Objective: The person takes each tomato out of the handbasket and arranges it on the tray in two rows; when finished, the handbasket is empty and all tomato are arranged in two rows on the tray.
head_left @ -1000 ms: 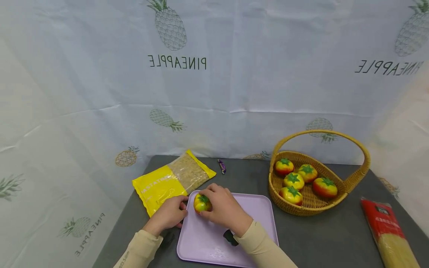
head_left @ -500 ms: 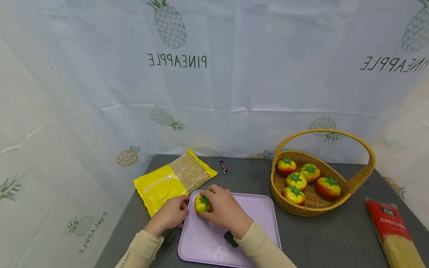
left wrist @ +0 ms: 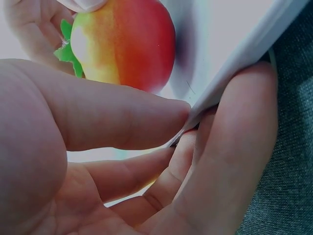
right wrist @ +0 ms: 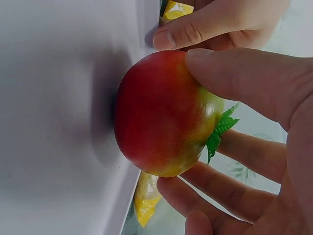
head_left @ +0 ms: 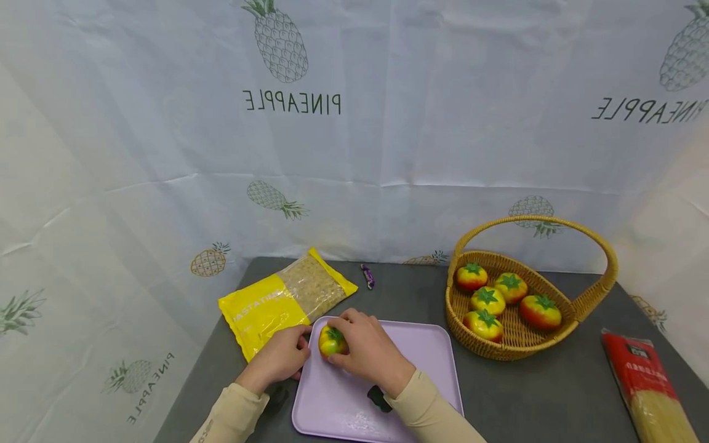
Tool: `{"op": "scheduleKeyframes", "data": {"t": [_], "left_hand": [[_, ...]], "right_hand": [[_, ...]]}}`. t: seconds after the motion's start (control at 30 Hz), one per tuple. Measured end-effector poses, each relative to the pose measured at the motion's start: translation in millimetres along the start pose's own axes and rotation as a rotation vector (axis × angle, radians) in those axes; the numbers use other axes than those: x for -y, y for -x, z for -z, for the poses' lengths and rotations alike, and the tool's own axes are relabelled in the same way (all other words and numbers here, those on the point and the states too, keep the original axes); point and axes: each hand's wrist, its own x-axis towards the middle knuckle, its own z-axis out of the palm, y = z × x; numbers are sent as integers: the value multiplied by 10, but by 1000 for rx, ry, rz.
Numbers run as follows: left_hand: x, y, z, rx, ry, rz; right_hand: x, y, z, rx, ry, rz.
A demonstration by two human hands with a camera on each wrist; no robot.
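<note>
A lilac tray (head_left: 410, 344) lies on the dark table. At its far left corner, my right hand (head_left: 368, 344) holds a red and yellow tomato (head_left: 331, 341) with a green leafy top, thumb on one side and fingers on the other. In the right wrist view the tomato (right wrist: 166, 115) is close over the tray surface, its leafy top turned toward the palm. My left hand (head_left: 281, 355) pinches the tray's left rim; in the left wrist view the thumb is over the rim (left wrist: 234, 73) and fingers are beneath it.
A wicker basket (head_left: 512, 351) with several similar tomatoes (head_left: 484, 326) stands right of the tray. A yellow pasta bag (head_left: 266, 311) lies behind the left hand. A small purple wrapped candy (head_left: 368, 277) is at the back, and a red noodle packet (head_left: 645, 375) lies far right.
The right hand and tomato have shifted very slightly left on the tray. The left hand keeps its hold on the rim. The head view has swayed a little.
</note>
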Motion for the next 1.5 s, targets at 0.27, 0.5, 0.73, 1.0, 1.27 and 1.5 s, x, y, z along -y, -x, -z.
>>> {"op": "scheduleKeyframes", "data": {"t": [0.27, 0.5, 0.73, 1.0, 1.27, 1.5], "left_hand": [[-22, 8, -5, -13, -6, -3], [-6, 12, -6, -9, 0, -7], [4, 5, 8, 5, 6, -16], [-20, 28, -17, 19, -38, -1], [1, 39, 67, 43, -54, 34], [-18, -10, 24, 79, -50, 30]], "right_hand": [[26, 9, 11, -5, 11, 16], [37, 7, 19, 17, 4, 7], [-6, 44, 120, 39, -48, -53], [-313, 442, 546, -38, -104, -148], [-846, 834, 970, -180, -40, -368], [-1289, 1209, 1273, -241, 10, -498]]}}
